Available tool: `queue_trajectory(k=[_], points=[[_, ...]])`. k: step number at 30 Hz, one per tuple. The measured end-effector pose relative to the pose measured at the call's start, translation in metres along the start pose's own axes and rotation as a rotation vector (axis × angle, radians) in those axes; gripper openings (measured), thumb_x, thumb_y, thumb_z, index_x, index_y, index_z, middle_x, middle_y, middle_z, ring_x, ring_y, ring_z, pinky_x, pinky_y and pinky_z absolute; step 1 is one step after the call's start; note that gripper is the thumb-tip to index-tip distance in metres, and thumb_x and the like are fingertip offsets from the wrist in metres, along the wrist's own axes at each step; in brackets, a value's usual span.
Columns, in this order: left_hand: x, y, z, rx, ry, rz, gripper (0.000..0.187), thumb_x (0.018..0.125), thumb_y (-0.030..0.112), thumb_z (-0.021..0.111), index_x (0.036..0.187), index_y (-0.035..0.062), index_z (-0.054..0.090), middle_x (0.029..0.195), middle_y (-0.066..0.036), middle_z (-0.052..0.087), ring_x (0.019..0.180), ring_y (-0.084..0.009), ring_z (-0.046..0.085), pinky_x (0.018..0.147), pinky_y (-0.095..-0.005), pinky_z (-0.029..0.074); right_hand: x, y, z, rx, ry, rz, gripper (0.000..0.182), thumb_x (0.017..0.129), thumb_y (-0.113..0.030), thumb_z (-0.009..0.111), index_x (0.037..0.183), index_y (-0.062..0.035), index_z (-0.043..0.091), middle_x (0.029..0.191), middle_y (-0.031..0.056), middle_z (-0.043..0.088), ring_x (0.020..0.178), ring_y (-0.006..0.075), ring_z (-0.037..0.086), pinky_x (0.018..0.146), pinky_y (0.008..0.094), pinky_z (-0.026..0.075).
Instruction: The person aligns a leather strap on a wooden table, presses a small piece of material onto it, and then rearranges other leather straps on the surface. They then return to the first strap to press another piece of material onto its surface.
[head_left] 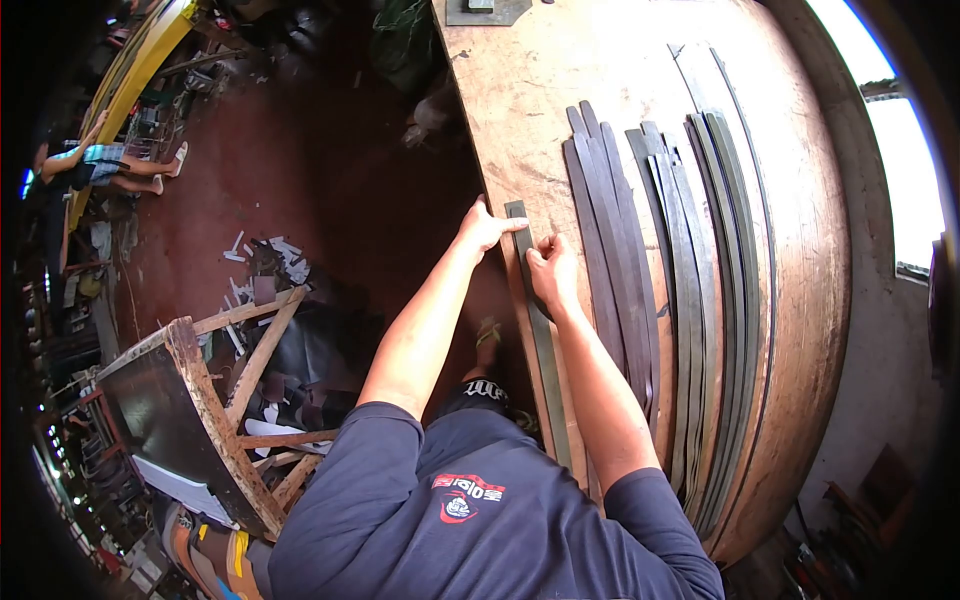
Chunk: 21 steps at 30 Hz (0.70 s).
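Observation:
A long, narrow, dark green strip (546, 372), which looks like leather, lies along the near edge of the wooden table (800, 300). My left hand (482, 230) grips the strip near its far end, thumb across its top and fingers at the table's edge. Just to the right, my right hand (555, 272) is closed beside the strip, its fingers curled in; whatever it may hold is hidden. Bundles of similar strips lie lengthwise on the table: a dark brown bundle (615, 240), a grey-black bundle (686, 270) and a dark green bundle (733, 300).
A metal plate (487, 12) lies at the table's far corner. A wooden frame (190, 380) and scraps (290, 262) stand on the reddish floor to my left. Farther back, a person (105, 165) sits by a yellow beam (140, 75). A wall with a window is at right.

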<state>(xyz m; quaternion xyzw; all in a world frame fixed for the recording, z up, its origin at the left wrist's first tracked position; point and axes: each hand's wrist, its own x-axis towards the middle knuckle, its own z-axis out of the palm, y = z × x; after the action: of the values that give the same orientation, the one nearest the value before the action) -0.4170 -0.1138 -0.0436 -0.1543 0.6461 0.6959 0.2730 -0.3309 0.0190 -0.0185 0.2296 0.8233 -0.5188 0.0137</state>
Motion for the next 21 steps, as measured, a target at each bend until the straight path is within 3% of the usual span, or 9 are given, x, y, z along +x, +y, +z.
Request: queue_trajectory(k=[2,6,8,12,15,20,21], points=[[-0.001,0.0,0.0,0.007,0.005,-0.011,0.074,0.065,0.005,0.086,0.127,-0.0027,0.047,0.117,-0.016,0.063,0.111,-0.0241,0.06,0.096,-0.0344,0.047,0.0,-0.002,-0.001,-0.044,0.0,0.006,0.018,0.075,-0.011,0.064,0.082,0.0008,0.053,0.071,0.017,0.06,0.067,0.0294,0.059,0.067,0.0387,0.049],[-0.006,-0.003,0.002,0.037,0.022,-0.01,0.075,0.065,0.008,0.087,0.127,-0.0015,0.045,0.117,-0.015,0.063,0.109,-0.0238,0.06,0.094,-0.0343,0.048,0.001,-0.002,0.0,-0.048,0.0,0.013,0.018,0.074,-0.011,0.064,0.081,0.0008,0.053,0.071,0.0171,0.06,0.068,0.0299,0.06,0.067,0.039,0.049],[-0.008,-0.009,0.003,0.07,0.017,0.003,0.076,0.064,0.008,0.087,0.127,-0.0012,0.045,0.117,-0.015,0.063,0.108,-0.0235,0.06,0.094,-0.0341,0.049,0.004,0.002,0.002,-0.104,0.011,0.001,0.02,0.075,-0.014,0.066,0.081,0.0007,0.055,0.072,0.0143,0.06,0.067,0.0231,0.058,0.066,0.0348,0.048],[0.002,-0.028,0.003,0.27,0.102,0.035,0.077,0.062,0.009,0.089,0.125,-0.001,0.046,0.117,-0.015,0.063,0.108,-0.0225,0.061,0.092,-0.0336,0.049,0.003,-0.003,-0.002,-0.099,-0.01,0.025,0.023,0.076,-0.016,0.068,0.085,0.0013,0.056,0.074,0.0144,0.061,0.069,0.0233,0.059,0.068,0.0347,0.049],[0.006,-0.029,0.002,0.304,0.125,0.018,0.076,0.06,0.008,0.089,0.124,-0.0015,0.048,0.115,-0.015,0.064,0.106,-0.0224,0.062,0.091,-0.0332,0.05,-0.002,-0.004,-0.009,-0.094,-0.05,0.074,0.031,0.078,-0.022,0.072,0.092,0.0024,0.057,0.08,0.0147,0.064,0.074,0.0232,0.062,0.071,0.0342,0.05],[0.009,-0.03,0.002,0.383,0.175,-0.02,0.075,0.06,0.007,0.089,0.123,-0.0018,0.049,0.112,-0.015,0.065,0.104,-0.0233,0.063,0.089,-0.0331,0.051,-0.028,0.007,-0.037,0.145,-0.306,0.121,0.046,0.083,-0.024,0.073,0.109,0.0051,0.049,0.094,0.0199,0.068,0.087,0.0228,0.067,0.079,0.0336,0.052],[0.012,-0.033,0.002,0.362,0.181,-0.013,0.075,0.06,0.008,0.089,0.123,-0.0023,0.049,0.112,-0.016,0.065,0.103,-0.0235,0.063,0.089,-0.0333,0.051,-0.034,0.007,-0.045,0.185,-0.373,0.183,0.051,0.085,-0.02,0.072,0.122,0.0039,0.046,0.095,0.0162,0.068,0.088,0.0181,0.064,0.078,0.0305,0.05]])
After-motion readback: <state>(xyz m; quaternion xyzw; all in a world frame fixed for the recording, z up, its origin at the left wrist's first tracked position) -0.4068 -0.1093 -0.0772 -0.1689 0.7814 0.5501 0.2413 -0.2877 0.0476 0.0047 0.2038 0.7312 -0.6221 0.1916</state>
